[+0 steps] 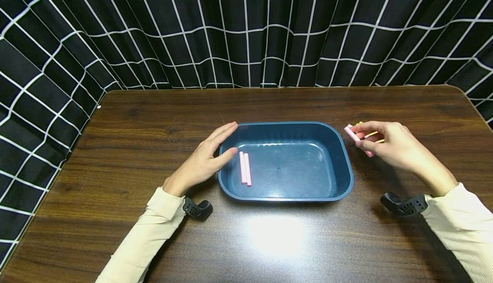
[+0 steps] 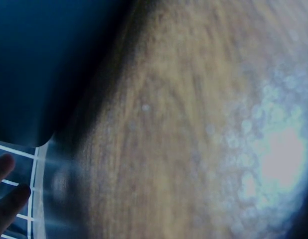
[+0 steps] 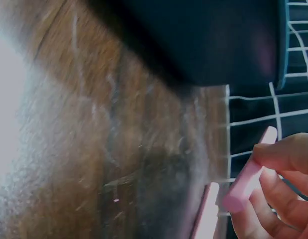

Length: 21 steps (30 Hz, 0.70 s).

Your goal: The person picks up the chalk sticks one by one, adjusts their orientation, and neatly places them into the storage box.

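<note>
My right hand (image 1: 398, 148) pinches a pink chalk stick (image 3: 245, 185) between thumb and fingers, just right of a blue plastic basin (image 1: 286, 199). Under that hand, more chalk shows: a pink stick (image 3: 206, 214) on the table and bits of yellow chalk (image 1: 381, 141), mostly hidden by the fingers. At the basin's left end my left hand (image 1: 200, 159) rests against the rim, fingers fairly straight and thumb reaching over the edge. Inside the basin, near that thumb, two pale pink chalk sticks (image 1: 245, 168) lie side by side.
The brown wooden table (image 1: 154, 124) runs back to a black curtain (image 1: 258, 30) with a white grid. A bright glare spot lies on the tabletop in front of the basin. Black bands (image 1: 198, 209) are worn on both wrists.
</note>
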Motion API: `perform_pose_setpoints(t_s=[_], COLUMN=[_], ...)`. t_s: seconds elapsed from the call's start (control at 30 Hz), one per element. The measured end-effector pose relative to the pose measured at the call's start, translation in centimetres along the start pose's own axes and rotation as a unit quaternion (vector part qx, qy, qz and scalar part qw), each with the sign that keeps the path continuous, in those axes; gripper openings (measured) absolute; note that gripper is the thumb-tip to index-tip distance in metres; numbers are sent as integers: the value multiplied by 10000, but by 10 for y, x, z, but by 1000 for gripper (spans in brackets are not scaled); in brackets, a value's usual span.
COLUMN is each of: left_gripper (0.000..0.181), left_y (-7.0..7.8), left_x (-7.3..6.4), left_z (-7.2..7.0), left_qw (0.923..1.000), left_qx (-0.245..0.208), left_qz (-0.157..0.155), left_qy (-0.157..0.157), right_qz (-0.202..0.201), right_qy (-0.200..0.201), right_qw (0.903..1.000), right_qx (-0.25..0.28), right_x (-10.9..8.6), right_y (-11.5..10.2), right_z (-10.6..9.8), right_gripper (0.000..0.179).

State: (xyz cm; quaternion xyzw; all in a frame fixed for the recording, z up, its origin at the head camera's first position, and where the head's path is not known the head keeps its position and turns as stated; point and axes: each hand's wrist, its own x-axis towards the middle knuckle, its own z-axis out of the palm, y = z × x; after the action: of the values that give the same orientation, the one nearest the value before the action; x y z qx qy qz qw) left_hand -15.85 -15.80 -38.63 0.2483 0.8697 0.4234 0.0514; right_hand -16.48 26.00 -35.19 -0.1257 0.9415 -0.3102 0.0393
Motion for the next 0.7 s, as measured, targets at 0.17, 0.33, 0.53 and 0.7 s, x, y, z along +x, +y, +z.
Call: perform_pose_setpoints(t_s=[0.17,0.33,0.53,0.7], left_gripper=[60,60,60,60], left_y=[-1,-1,-1,-1], left_x=[0,0,0,0], left_z=[0,0,0,0], left_qw=[10000,10000,10000,10000], left_qx=[7,-24,-28,9], left_qz=[5,-12,-24,-57], left_qy=[21,15,-14,-22], right_qz=[11,21,-64,-233], right_qy=[199,326,464,383], right_qw=[9998,9993,9981,9973], right_qx=[-29,174,394,578], right_x=[-3,-5,-9,-10], right_y=[-11,-23,-41,-51], right_z=[-4,-5,-4,-2], right_gripper=[32,35,34,33])
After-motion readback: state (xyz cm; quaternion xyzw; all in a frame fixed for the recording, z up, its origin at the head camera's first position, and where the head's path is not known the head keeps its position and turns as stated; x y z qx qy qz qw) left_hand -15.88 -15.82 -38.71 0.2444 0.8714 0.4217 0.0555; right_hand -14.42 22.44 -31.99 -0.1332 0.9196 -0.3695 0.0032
